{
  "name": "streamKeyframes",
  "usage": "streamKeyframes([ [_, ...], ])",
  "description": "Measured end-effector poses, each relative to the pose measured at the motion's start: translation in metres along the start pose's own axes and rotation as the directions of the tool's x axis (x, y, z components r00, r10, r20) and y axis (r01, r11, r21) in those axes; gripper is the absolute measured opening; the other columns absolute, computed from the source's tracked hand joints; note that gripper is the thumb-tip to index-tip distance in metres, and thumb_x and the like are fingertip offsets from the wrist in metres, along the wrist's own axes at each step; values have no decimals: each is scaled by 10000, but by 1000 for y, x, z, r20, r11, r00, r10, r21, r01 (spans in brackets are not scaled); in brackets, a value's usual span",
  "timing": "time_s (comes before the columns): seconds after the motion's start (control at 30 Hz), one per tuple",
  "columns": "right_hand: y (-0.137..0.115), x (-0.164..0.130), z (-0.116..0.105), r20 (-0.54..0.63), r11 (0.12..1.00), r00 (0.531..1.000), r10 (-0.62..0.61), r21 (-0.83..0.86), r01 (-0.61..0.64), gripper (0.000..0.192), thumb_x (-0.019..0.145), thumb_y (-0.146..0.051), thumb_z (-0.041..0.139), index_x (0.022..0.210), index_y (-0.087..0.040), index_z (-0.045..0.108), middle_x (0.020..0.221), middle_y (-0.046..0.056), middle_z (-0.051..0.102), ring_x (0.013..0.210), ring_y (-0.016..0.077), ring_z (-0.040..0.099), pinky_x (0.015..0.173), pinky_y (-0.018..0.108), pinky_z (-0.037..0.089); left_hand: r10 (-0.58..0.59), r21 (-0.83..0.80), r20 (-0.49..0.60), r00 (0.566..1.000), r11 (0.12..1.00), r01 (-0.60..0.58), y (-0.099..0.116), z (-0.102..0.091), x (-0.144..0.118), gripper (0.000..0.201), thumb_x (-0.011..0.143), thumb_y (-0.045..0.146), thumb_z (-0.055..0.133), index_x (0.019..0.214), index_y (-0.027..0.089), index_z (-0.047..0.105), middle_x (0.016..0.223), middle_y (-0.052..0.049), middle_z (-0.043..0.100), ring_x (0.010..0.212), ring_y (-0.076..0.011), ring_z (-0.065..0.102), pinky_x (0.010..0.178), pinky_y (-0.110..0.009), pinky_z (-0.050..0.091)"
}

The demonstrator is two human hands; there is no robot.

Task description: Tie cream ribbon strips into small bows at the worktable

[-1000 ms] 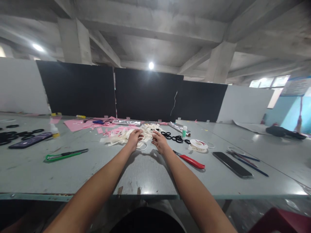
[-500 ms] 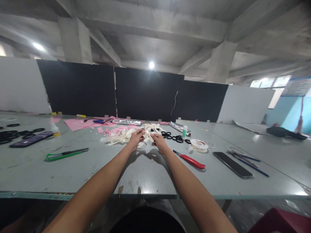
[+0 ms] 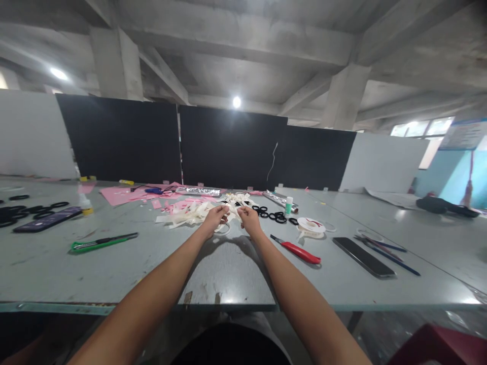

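Observation:
My left hand (image 3: 216,219) and my right hand (image 3: 248,219) are close together over the middle of the table, both with fingers pinched. Between their fingertips runs a short cream ribbon (image 3: 233,213), hard to tell from the pale pile behind it. Just below my left fingers is a white ring (image 3: 224,229); whether it is held or lies on the table I cannot tell. Beyond both hands spreads a heap of cream ribbon strips (image 3: 186,215). Several black rings (image 3: 276,217) lie right of my right hand, near a ribbon spool (image 3: 311,224) and a glue stick (image 3: 289,205).
A green utility knife (image 3: 102,242) lies at left, a red-handled cutter (image 3: 300,252) at right. Beyond that are a phone (image 3: 363,257) and scissors (image 3: 384,246). Pink sheets (image 3: 124,194) and foil packs (image 3: 200,191) lie before the black partition (image 3: 232,147). A patterned phone (image 3: 47,219) lies far left.
My hands stay nearly in place; the fingertips have shifted slightly, with the right fingers a little higher. The whole view has moved a touch. Nothing else has visibly moved.

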State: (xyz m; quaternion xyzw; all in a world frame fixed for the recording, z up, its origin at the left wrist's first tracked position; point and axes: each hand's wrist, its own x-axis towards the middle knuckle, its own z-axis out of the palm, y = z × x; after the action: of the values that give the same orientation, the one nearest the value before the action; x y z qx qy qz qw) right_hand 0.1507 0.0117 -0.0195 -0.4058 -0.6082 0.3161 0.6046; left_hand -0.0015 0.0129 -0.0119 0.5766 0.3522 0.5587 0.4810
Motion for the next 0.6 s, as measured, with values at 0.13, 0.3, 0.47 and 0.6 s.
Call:
streamKeyframes([
  [0.13,-2,-3,0,27,994,999,-31,-108,34,233,752,-436,558,748,-208,602,419,-60,450,323,95,373,354,224,283,10,40,20,1000,999,-11,-2,0,2,381,628,490,703,763,155,583,752,-14,576,554,-84,512,513,-204,404],
  [0.3,-3,-4,0,45,980,992,-121,-156,126,294,792,-450,500,653,-201,571,512,-33,491,479,112,444,484,230,343,32,97,17,999,995,-33,-2,2,2,392,622,496,704,756,145,592,691,-15,567,590,-116,549,499,-202,403],
  [0.47,-2,-1,0,27,968,987,-159,-194,161,224,743,-395,556,647,-193,556,524,-39,457,517,113,407,511,234,318,12,137,135,991,990,-30,0,5,-2,389,625,479,719,763,145,576,657,-8,568,541,-110,547,493,-208,400],
  [0.6,-1,-1,-1,11,980,995,-100,-170,101,215,773,-418,528,706,-214,535,473,-63,385,451,112,353,463,237,271,-30,88,130,991,996,19,3,6,-7,419,641,471,723,881,171,557,735,-16,601,542,-101,552,510,-218,435],
])
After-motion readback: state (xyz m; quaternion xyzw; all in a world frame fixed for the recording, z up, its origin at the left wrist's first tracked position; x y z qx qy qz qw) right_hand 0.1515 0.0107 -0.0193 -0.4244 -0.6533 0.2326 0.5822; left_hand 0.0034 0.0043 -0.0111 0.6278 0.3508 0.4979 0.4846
